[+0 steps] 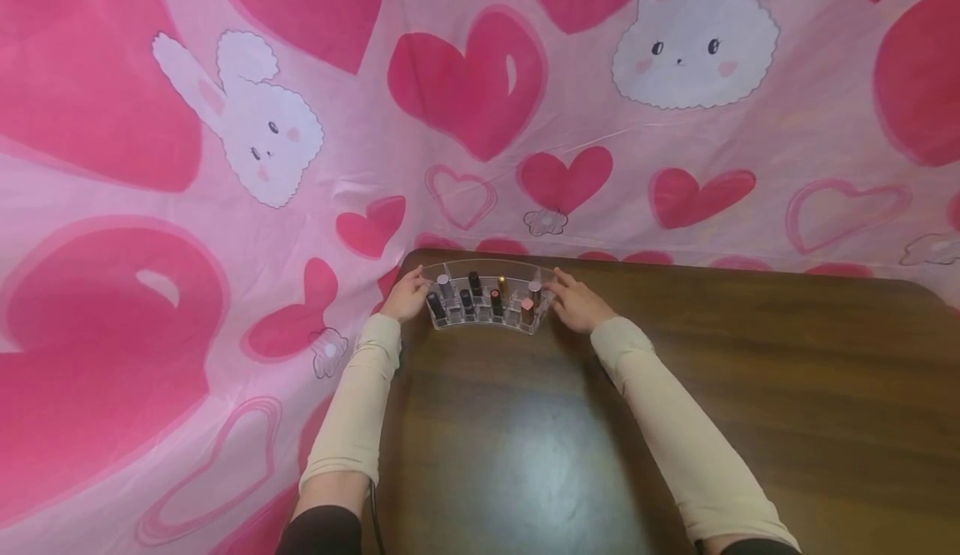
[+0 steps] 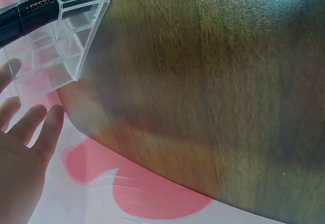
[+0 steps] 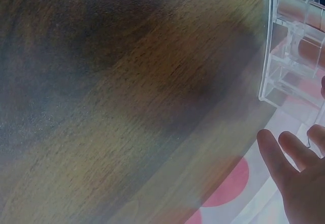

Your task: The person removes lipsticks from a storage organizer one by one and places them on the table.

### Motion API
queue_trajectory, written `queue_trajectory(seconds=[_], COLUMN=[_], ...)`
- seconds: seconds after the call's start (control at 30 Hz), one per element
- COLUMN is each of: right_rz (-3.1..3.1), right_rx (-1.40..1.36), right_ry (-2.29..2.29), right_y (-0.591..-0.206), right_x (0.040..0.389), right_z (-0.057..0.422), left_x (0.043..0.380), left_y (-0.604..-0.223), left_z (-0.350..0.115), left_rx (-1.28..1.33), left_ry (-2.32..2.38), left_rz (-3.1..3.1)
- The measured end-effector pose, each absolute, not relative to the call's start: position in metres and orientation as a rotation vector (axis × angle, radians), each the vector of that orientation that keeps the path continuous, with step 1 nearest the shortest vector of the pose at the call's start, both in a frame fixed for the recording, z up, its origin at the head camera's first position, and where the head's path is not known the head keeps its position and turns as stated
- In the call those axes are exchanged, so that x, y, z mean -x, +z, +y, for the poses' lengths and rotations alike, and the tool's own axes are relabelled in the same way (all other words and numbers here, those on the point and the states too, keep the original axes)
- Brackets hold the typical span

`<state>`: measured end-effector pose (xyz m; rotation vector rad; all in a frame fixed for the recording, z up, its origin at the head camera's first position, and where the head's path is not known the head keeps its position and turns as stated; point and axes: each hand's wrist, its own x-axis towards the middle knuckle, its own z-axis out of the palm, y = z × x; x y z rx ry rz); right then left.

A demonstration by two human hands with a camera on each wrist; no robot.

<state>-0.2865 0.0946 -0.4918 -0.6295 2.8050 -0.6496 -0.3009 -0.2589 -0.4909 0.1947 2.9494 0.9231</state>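
A clear acrylic lipstick organizer [image 1: 485, 322] with a curved front stands at the far left of the table. Several lipsticks fill some of its slots, among them a black tube [image 1: 436, 305], a gold tube [image 1: 502, 288] and a pinkish one [image 1: 527, 312]. My left hand [image 1: 405, 295] is at its left end, fingertips right at the clear side wall. At the opposite end, my right hand [image 1: 579, 302] has its fingers against the right side. Both wrist views show spread, fairly straight fingers beside the clear walls. Lettering shows on the black lipstick [image 2: 45, 8] in the left wrist view.
The brown wooden table [image 1: 525, 422] has a rounded corner behind the organizer. Pink cloth [image 1: 360, 122] with hearts and rabbits hangs along the left and back edges. A dark cable [image 1: 375, 517] hangs by the left forearm.
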Motion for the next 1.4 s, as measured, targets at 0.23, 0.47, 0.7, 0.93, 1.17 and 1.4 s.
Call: queue_trajectory(seconds=[0.23,0.47,0.7,0.93,1.17,1.4], right_rz=[2.814,2.817,2.814,2.804,2.792,2.797], right_rx=[0.638,0.647,0.634,0.614,0.560,0.532], right_ry=[-0.670,-0.697,-0.813,-0.882,-0.940,-1.064], right_y=[-0.4904,-0.4909,-0.4935,-0.4966,-0.4991,-0.4984], right_x=[0.2866,0.2877,0.2878,0.2886,0.2891,0.2868], right_z=[0.0941,0.0945,0.0946,0.0962,0.0963,0.0963], left_x=[0.3008,0.2980,0.2946,0.2924,0.2918,0.2917], left_y=[-0.4884,-0.4859,-0.4875,-0.4879,-0.4892,-0.4917], left_z=[-0.2594,-0.2578,-0.2550,-0.2512,-0.2515,-0.2529], left_rx=[-0.182,-0.137,-0.075,-0.072,-0.074,-0.106], left_ry=[0.957,0.976,0.955,0.990,0.998,1.035], left_rz=[2.930,2.902,2.893,2.894,2.880,2.879])
